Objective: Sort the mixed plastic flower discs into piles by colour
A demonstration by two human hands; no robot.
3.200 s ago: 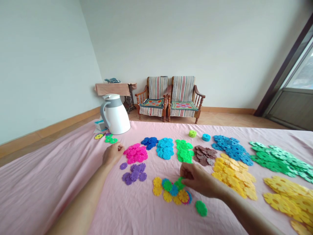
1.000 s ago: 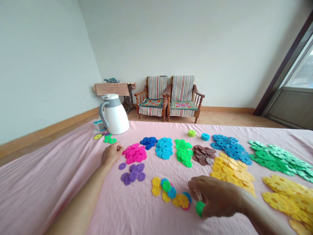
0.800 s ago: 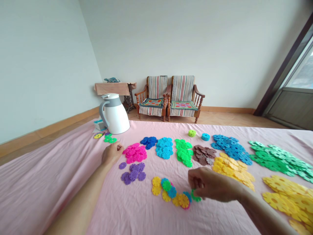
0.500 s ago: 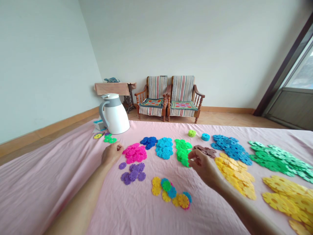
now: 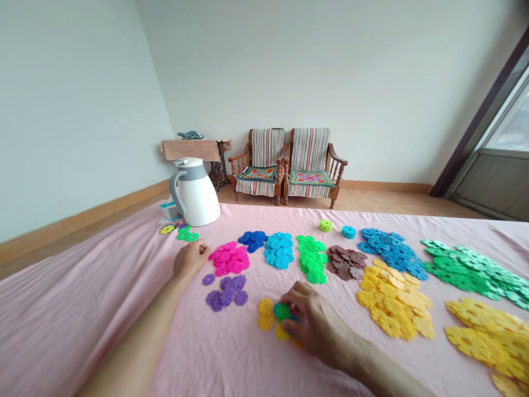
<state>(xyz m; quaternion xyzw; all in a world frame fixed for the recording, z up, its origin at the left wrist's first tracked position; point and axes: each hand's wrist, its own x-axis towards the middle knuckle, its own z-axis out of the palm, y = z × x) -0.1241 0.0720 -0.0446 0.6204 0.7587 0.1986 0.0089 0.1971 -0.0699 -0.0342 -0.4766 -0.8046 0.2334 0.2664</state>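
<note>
My right hand [image 5: 316, 322] is over a small mixed group of flower-shaped plastic discs, thumb and fingers apart on either side of a green disc [image 5: 283, 312]. Yellow discs [image 5: 265, 314] lie just left of it; the hand hides the rest of this group. My left hand [image 5: 192, 258] is closed, fingers curled, beside the pink discs [image 5: 230, 258]. Whether anything is inside it is hidden. Purple discs [image 5: 227, 292] lie between the two hands. Bright green discs [image 5: 312, 259] and brown discs [image 5: 346, 262] lie beyond my right hand.
A white and grey jug [image 5: 196, 193] stands at the far left of the pink cloth [image 5: 231, 353]. Light blue [image 5: 279, 250] and dark blue discs [image 5: 253, 240] lie mid-cloth. Big yellow [image 5: 394, 300] and green piles [image 5: 475, 270] spread rightward. Two wooden armchairs [image 5: 309, 157] stand behind.
My right hand has moved from beside the bright green discs, nearer and leftward, onto the mixed group. The brown discs are now uncovered. My left hand stays closed in place.
</note>
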